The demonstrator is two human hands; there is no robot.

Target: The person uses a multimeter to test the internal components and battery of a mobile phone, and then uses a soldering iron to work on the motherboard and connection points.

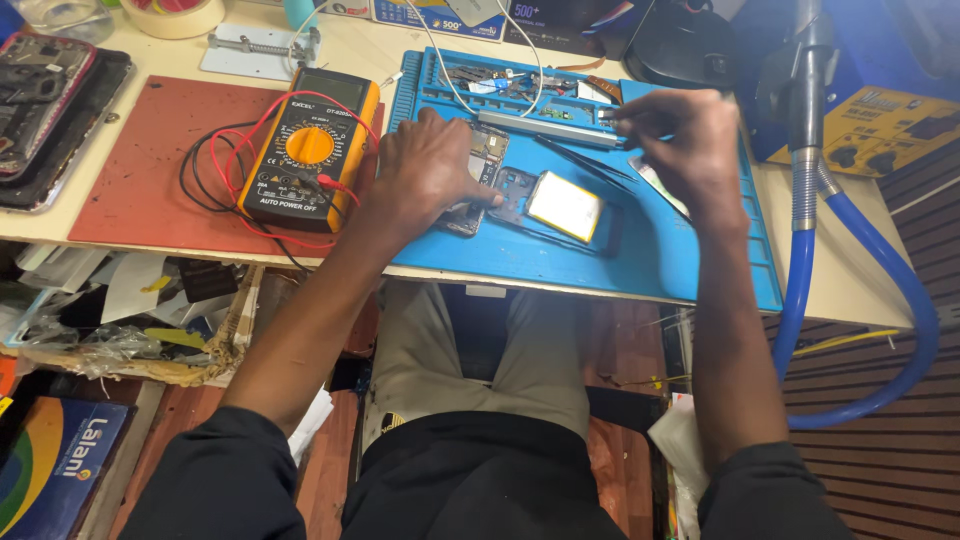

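**Bench inventory: opened phone on the blue mat, both hands at work**

Head view, looking down over my lap at the table [840,290].

1. Blue repair mat [520,255]. It lay square to my seat and held the work; its upper tray slots kept small parts and a flat metal strip [550,128] from rolling away.

2. Opened phone [545,205], back cover off. It lay near the middle of the mat, its yellow-edged white battery [566,205] facing up and its bare circuit board toward my left. That was the piece in hand.

3. My left hand [425,170]. It lay spread, palm down, on the board end of the phone, fingers pressing, which I judged was to stop the phone from sliding. It gripped nothing.

4. My right hand [680,135]. It was raised just above the mat's upper right part, fingers pinched narrow on dark tweezers [585,165], whose thin points slanted down toward the phone. Whether the tips touched it, I could not tell.

5. Yellow multimeter [308,150]. It rested on the reddish board [140,180] just left of the mat, red and black leads coiled about it, within reach of my left hand.

6. Blue flexible hose [860,290] on a grey nozzle, at the far right, well apart from the phone.

7. Another stripped phone in a dark tray [45,110], at the far left edge.
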